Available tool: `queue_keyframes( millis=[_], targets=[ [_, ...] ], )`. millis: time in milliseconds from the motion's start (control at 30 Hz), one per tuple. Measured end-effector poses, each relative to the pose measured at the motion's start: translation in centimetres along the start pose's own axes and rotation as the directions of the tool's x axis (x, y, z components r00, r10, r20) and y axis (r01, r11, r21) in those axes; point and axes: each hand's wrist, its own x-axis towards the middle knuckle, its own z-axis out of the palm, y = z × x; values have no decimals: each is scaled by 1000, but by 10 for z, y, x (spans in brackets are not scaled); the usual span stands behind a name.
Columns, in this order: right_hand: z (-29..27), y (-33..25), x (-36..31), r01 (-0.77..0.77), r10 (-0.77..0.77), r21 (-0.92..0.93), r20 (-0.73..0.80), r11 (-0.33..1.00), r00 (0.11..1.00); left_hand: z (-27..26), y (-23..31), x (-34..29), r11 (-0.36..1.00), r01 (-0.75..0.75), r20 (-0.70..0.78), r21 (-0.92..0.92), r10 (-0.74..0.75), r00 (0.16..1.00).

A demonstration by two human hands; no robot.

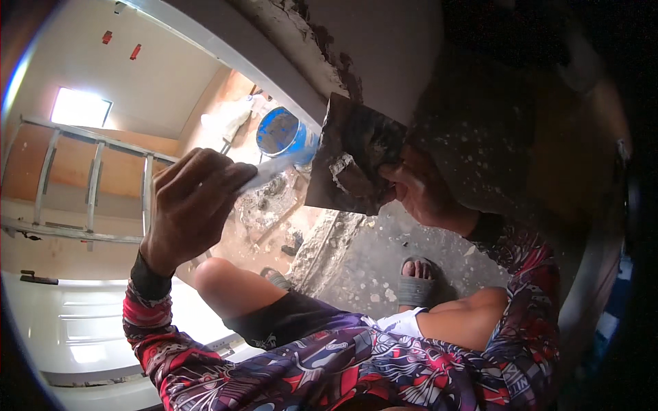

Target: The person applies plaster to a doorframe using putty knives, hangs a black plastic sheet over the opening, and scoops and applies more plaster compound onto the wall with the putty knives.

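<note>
My left hand (193, 205) is closed in a pinch on a thin, pale putty scraper (271, 172), whose blade is blurred and points toward the board. My right hand (428, 193) grips the near right edge of a dark, flat square board (343, 127), its thumb on top. A lump of grey-white putty (352, 179) lies on the board beside that thumb. The scraper's far end appears close to the board's left edge; whether they touch, I cannot tell. Most fingers of my right hand are hidden under the board.
Beyond the scraper stands a blue bucket (282, 131) with grey material inside. A metal ladder (92, 181) is at the left, above a white door (89, 329). A door frame (226, 51) and rough-edged wall (384, 48) rise ahead. Rubble (267, 205) covers part of the floor.
</note>
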Motion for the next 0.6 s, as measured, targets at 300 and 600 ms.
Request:
queue_keyframes(
  millis=[300, 600],
  targets=[
    [-1, 1, 2, -9, 8, 113, 9, 994, 1000, 16, 11, -23, 982, -92, 40, 164, 86, 995],
    [-2, 0, -4, 8, -6, -211, 9, 977, 1000, 17, 15, -21, 890, -197, 96, 411, 173, 980]
  ],
)
